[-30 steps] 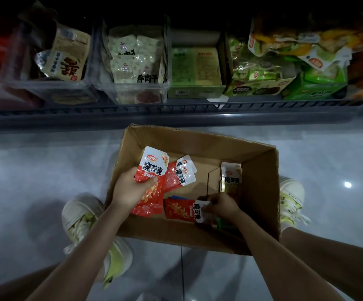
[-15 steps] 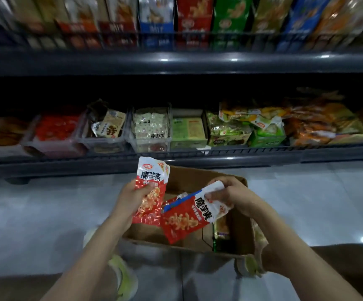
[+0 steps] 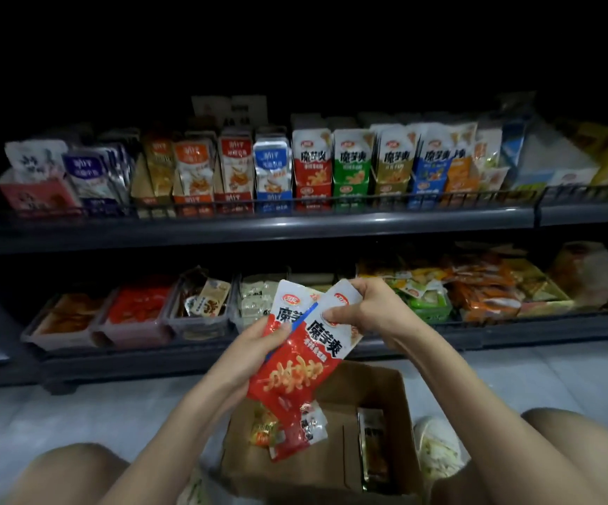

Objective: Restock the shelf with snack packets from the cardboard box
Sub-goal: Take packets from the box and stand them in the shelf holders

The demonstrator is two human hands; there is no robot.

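Head view: a person crouches before a dim two-tier shelf [image 3: 258,227], both arms out over a box.
Bins [image 3: 131,315]: clear tubs of mixed snacks, at the left of the bottom tier.
Left grip [image 3: 258,346]: fingers and thumb are curled round the lower left edge of a fanned stack of packets, closed firmly on it.
Packets [image 3: 295,373]: at least two red-and-white packets with a blue edge showing between them, held in the air above the box and below the top tier.
Red row [image 3: 311,162]: matching packs standing upright on the top tier, probably the target slot.
Right grip [image 3: 364,311]: thumb and fingers pinch the white top of the front packet, closed on it.
Box [image 3: 386,391]: open cardboard on the floor between the knees, with spares [image 3: 295,431] lying inside.
Step, judged: squaring the stack before lifting it to the top tier.
Risk, slip: the film is glossy and held only by its edges, so a packet may slide out if one grip loosens while the other shifts.
Risk, mix-up: the blue-edged packet could end up in the red row, since the dim light blurs the colours.
Risk, crowding: the rows are tight, and pushing packets in may tip the neighbouring packs over the rail [image 3: 331,204].
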